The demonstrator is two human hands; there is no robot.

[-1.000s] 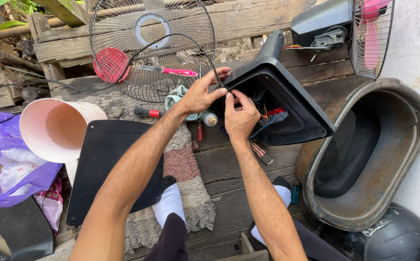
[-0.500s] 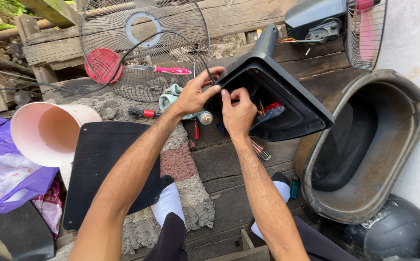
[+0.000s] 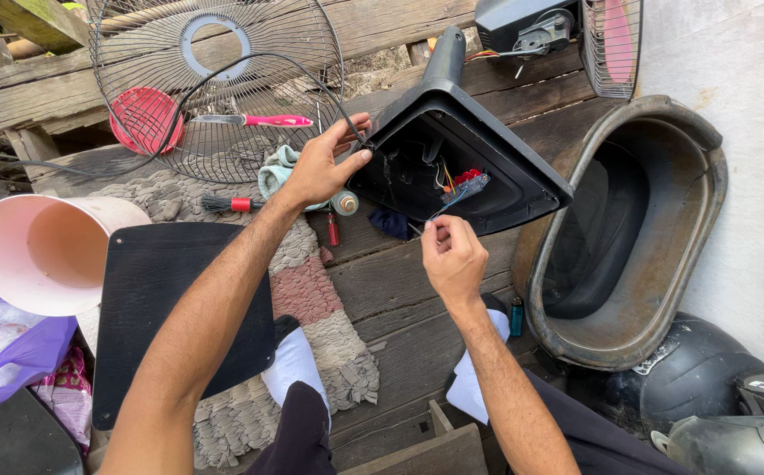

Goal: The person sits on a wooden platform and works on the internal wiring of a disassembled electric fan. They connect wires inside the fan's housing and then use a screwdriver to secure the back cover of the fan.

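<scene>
Your left hand grips the near-left rim of the black, square plastic fan base, which is tipped up with its open underside facing you; a black cable runs past your fingertips. Just right of that hand, coloured wires sit inside the base. Below them, your right hand is closed, pinching a thin wire end between thumb and finger. Further right lies a rusty oval metal tub.
</scene>
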